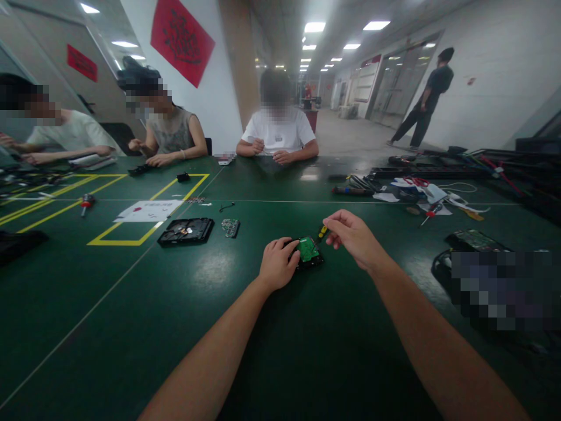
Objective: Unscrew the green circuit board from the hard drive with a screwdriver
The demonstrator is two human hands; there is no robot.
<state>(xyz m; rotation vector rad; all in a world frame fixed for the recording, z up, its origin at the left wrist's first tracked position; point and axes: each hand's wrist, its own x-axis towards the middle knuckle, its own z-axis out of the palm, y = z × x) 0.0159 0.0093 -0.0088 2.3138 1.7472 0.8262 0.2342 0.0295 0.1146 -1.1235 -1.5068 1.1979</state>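
A small black device with a green circuit board (308,249) lies on the table in front of me. My left hand (279,263) grips its left side, fingers bent over the edge and partly covering the board. Between the thumb and fingers of my right hand (348,234) is a yellow and black screwdriver (323,230), tilted, its shaft pointing down toward the board. I cannot make out whether the tip touches a screw. Left of the device sit a small loose circuit board (230,228) and a black casing (186,231).
A white paper sheet (149,210) lies within yellow tape on the green table (210,327). A red screwdriver (87,203) is at the left, another (432,213) by cables at the right. Several people sit across the table; one person (427,96) stands farther back.
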